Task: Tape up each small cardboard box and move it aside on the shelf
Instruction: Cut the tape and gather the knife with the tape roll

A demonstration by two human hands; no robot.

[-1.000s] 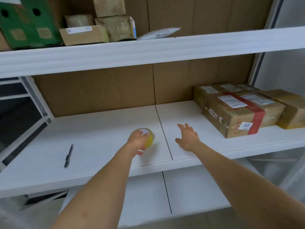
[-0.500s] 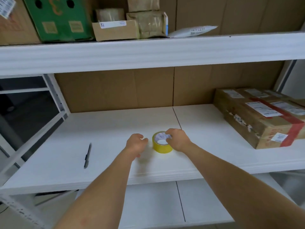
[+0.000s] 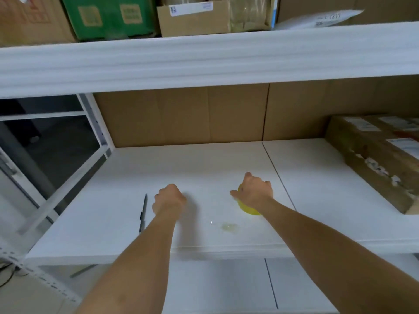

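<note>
On the smooth white shelf (image 3: 204, 164), seen from the head camera, the right hand (image 3: 254, 193) comes down from above on a round roll of yellow tape (image 3: 249, 208), its fingers (image 3: 260, 183) curled over the top so that only the roll's lower yellow edge shows under the wrist. Left of it and apart, the left hand (image 3: 169, 198) hangs just over the shelf in a loose fist, knuckles up, holding nothing. Both forearms reach in bare from the lower edge. Just beside the left hand lies a slim dark pen (image 3: 142, 214), lengthwise front to back. At the far right stands a brown cardboard box (image 3: 371, 159) with white labels, a red strip and scuffed, torn paper along its lower edge. Flat brown cardboard sheets (image 3: 204, 114) line the back. The upper shelf (image 3: 204, 60) carries a green carton (image 3: 106, 17), a small tan box (image 3: 192, 19) and a white mailer (image 3: 322, 19)
</note>
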